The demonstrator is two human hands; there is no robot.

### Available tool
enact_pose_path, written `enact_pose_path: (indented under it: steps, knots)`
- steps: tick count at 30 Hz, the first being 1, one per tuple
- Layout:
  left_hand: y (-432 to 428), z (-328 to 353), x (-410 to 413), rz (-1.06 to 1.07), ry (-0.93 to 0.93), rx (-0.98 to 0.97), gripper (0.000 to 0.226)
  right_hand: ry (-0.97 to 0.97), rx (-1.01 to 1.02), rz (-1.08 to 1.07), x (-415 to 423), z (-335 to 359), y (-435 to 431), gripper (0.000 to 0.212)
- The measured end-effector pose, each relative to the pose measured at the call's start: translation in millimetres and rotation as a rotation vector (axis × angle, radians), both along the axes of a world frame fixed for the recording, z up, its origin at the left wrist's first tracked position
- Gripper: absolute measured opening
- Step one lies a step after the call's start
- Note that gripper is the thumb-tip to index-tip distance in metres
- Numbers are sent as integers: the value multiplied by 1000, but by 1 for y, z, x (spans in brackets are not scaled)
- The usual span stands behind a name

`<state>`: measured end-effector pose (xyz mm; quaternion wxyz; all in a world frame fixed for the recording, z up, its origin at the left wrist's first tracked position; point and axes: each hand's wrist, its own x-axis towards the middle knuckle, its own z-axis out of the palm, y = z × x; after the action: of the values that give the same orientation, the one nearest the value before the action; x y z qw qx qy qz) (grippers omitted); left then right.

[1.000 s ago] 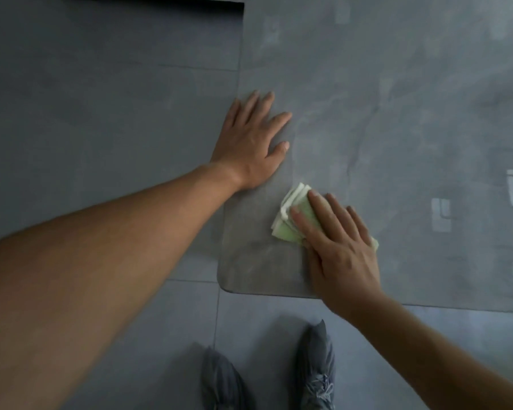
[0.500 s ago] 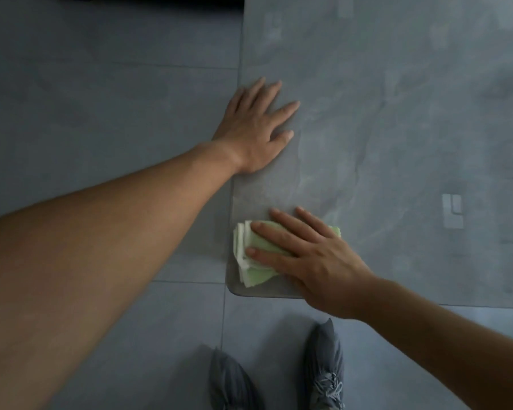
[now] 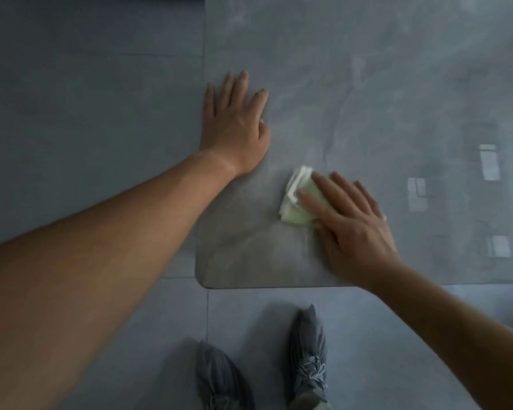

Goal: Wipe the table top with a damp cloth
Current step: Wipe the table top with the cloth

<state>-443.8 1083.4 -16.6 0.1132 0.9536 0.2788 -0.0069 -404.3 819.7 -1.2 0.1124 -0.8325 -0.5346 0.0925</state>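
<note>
A folded pale green and white cloth [image 3: 295, 202] lies on the grey stone-look table top [image 3: 367, 84], near its front left corner. My right hand [image 3: 350, 226] presses flat on the cloth with straight fingers and covers its right part. My left hand [image 3: 234, 125] rests flat on the table by the left edge, fingers spread, a little beyond and left of the cloth. It holds nothing.
The table's rounded front left corner [image 3: 203, 281] and front edge lie just before my feet in grey shoes [image 3: 307, 356]. Grey tiled floor [image 3: 86, 99] runs left of and below the table. Bright window reflections [image 3: 489, 162] show on the table at the right.
My right hand slid the cloth from the front left corner away from the edge, to the right and farther onto the table. The left hand stayed flat in place.
</note>
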Motion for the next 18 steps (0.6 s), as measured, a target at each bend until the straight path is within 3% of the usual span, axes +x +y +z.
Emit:
enact_pose_path:
  steps: [2,3,4,7,9,14,18]
  knots:
    - [0,1,1,21,-11,-33,63,28,37,-298,5,1,8,53]
    - [0,3,2,33,-17,-57,65,23,48,-347,-5,0,14,55]
    - [2,5,3,44,-21,-85,68,16,49,-311,-23,0,18,59]
    - [5,12,3,58,-34,-187,71,53,3,111,-91,1,23,73]
    - [9,14,3,64,-27,-269,72,78,-10,292,-110,3,35,72]
    - [21,17,5,52,-48,-340,66,82,-10,159,-85,4,80,80]
    - [10,29,-7,14,-113,-366,64,13,-16,253,-73,4,42,77]
